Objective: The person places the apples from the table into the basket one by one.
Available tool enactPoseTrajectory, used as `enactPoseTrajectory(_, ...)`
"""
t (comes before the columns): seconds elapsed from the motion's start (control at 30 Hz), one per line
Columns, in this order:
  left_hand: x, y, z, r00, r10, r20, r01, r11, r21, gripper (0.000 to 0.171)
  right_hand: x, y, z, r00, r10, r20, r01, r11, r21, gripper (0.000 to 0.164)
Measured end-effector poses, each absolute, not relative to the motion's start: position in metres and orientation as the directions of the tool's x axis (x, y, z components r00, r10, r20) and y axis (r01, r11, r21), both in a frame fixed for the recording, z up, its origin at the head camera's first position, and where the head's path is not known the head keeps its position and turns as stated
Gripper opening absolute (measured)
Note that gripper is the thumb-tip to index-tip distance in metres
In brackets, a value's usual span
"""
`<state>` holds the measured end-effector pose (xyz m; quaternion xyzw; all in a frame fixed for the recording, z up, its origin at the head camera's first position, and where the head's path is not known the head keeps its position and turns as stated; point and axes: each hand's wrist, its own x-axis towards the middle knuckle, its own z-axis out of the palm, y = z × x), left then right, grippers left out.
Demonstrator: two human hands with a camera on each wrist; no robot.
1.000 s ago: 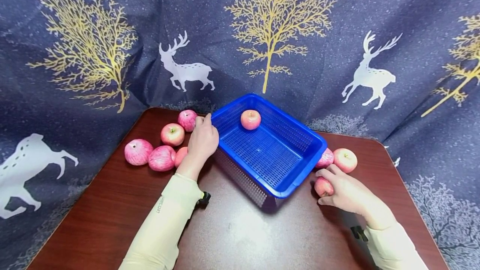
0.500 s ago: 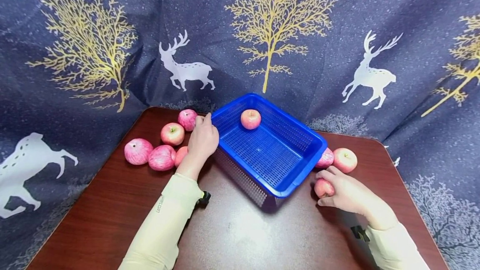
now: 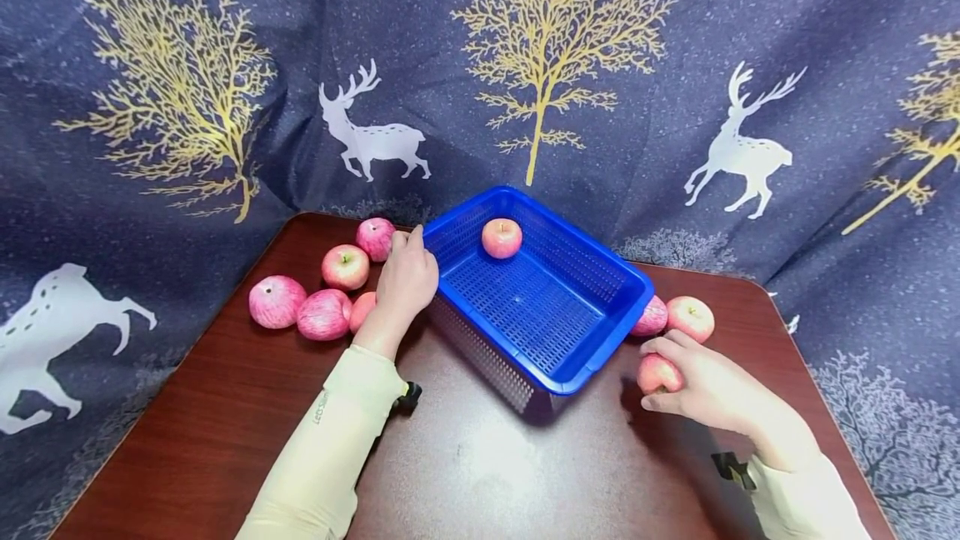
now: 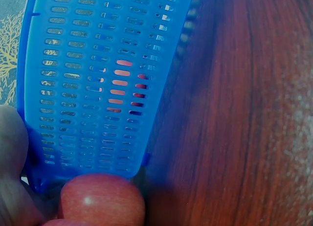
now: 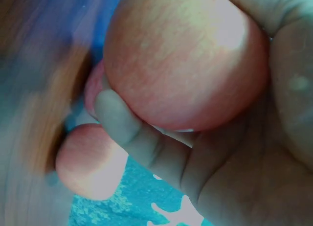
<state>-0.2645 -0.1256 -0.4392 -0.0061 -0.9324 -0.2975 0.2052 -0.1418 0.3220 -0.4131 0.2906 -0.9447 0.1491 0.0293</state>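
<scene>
A blue plastic basket (image 3: 491,340) with slotted walls stands at an angle in the middle of the table, one apple (image 3: 501,238) inside it. At its left corner my left hand (image 3: 407,277) grips the rim; in the left wrist view the thumb (image 4: 11,143) lies along that edge, close to a red apple (image 4: 105,199). To the right of the basket, my right hand (image 3: 701,382) holds a pinkish apple (image 3: 660,373) between thumb and fingers. The right wrist view shows this apple (image 5: 186,59) large, with fingers curled round its underside.
Several apples (image 3: 324,315) cluster on the left of the brown table (image 3: 187,415), one partly behind the left wrist. Two more sit right of the basket, a pale one (image 3: 690,319) and a redder one (image 3: 651,317) partly hidden. A patterned dark curtain (image 3: 600,123) hangs behind.
My right hand has lifted the apple slightly and shifted it a little to the right, away from the basket. The left hand and the basket have stayed in place.
</scene>
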Motion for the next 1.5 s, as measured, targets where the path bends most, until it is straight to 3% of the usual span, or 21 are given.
enactPoseTrajectory(0.4, -0.263, -0.126, -0.437, -0.918, -0.106, 0.381, 0.137, 0.819, 0.557, 0.051, -0.138, 0.316, -0.397, -0.754, -0.610, 0.245, -0.652, 0.648, -0.393, 0.049)
enactPoseTrajectory(0.6, -0.264, -0.126, -0.439, -0.919, -0.107, 0.380, 0.133, 0.822, 0.553, 0.051, -0.139, 0.312, -0.393, -0.733, -0.607, 0.306, -0.676, 0.599, -0.430, 0.062)
enactPoseTrajectory(0.8, -0.264, -0.126, -0.439, -0.913, -0.116, 0.391, 0.134, 0.821, 0.555, 0.051, -0.146, 0.310, -0.389, -0.762, -0.533, 0.367, -0.647, 0.616, -0.449, 0.070)
enactPoseTrajectory(0.97, -0.265, -0.127, -0.441, -0.911, -0.113, 0.395, 0.135, 0.825, 0.548, 0.051, -0.158, 0.301, -0.382, -0.796, -0.449, 0.407, -0.603, 0.644, -0.470, 0.068)
enactPoseTrajectory(1.27, -0.265, -0.127, -0.441, -0.918, -0.113, 0.381, 0.128, 0.825, 0.551, 0.051, -0.185, 0.276, -0.366, -0.850, -0.353, 0.390, -0.521, 0.663, -0.537, 0.063)
enactPoseTrajectory(1.5, -0.264, -0.126, -0.439, -0.921, -0.115, 0.373, 0.120, 0.825, 0.552, 0.051, -0.209, 0.261, -0.360, -0.908, -0.292, 0.300, -0.417, 0.688, -0.593, 0.060)
